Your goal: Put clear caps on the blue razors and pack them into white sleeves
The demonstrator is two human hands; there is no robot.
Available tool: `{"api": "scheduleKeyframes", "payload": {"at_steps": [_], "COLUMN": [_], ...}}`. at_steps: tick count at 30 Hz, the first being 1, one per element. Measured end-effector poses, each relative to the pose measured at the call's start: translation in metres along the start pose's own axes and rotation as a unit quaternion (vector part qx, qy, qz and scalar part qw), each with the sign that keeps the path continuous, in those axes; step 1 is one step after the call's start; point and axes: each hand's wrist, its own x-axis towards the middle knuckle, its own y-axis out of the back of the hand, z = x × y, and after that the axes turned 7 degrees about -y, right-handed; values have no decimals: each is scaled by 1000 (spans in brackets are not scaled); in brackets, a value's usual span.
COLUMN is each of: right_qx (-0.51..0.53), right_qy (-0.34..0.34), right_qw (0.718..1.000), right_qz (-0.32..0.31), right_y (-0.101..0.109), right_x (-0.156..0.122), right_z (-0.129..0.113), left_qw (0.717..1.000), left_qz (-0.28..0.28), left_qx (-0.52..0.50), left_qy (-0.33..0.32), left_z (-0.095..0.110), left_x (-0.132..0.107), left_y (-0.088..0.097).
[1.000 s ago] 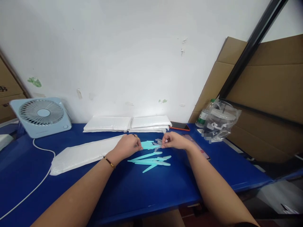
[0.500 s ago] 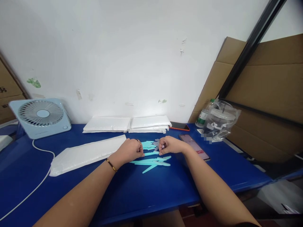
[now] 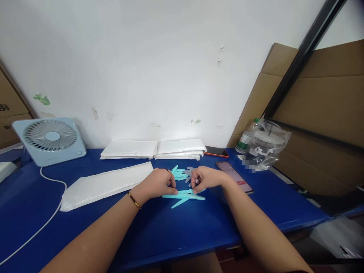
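Several thin turquoise plastic sticks lie in a loose heap on the blue table. A second small cluster of turquoise and greyish pieces lies just behind them. My left hand, with a ring and a bracelet, has its fingers curled and pinched at the left end of the near sticks. My right hand is curled too, its fingertips pressed down on the sticks' right part. What each pinch holds is hidden by the fingers.
A long white padded bag lies left of my hands. Stacked white bags sit by the wall. A blue desk fan with a white cord is far left. Two phones and a clear bag with a bottle are right.
Both hands have come nearer, from the far cluster of pieces down onto the near heap of sticks. The hands are closer together now.
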Motion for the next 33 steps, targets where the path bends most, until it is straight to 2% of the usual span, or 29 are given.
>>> {"api": "scheduleKeyframes", "payload": {"at_steps": [3, 5, 8, 12, 15, 18, 23, 28, 33], "right_qx": [9, 22, 39, 43, 49, 48, 32, 19, -6], "right_qy": [-2, 5, 5, -40, -63, -50, 3, 49, 61], "right_qw": [1000, 1000, 996, 981, 974, 977, 986, 991, 992], "right_qz": [-3, 15, 80, 187, 213, 202, 161, 122, 106], "right_y": [-3, -2, 2, 6, 8, 9, 6, -3, -9], "right_x": [1, 0, -2, 0, 0, -2, -4, 3, 10], "right_z": [-3, -3, 2, 13, 17, 16, 6, -7, -6], "left_qw": [999, 999, 1000, 993, 990, 992, 995, 994, 995], "left_qz": [-28, -25, 13, 59, 74, 74, -1, 3, 25], "left_qx": [-31, -36, 10, 95, 90, 65, 65, 60, 34], "left_qy": [15, 23, 17, 42, 76, 82, 80, 87, 86], "left_z": [3, 3, -4, -20, -23, -11, 12, 10, 7], "left_x": [0, 0, 2, 2, 1, -1, -1, 2, 4], "left_y": [-2, -2, -1, 4, 8, 7, -6, -15, -11]}}
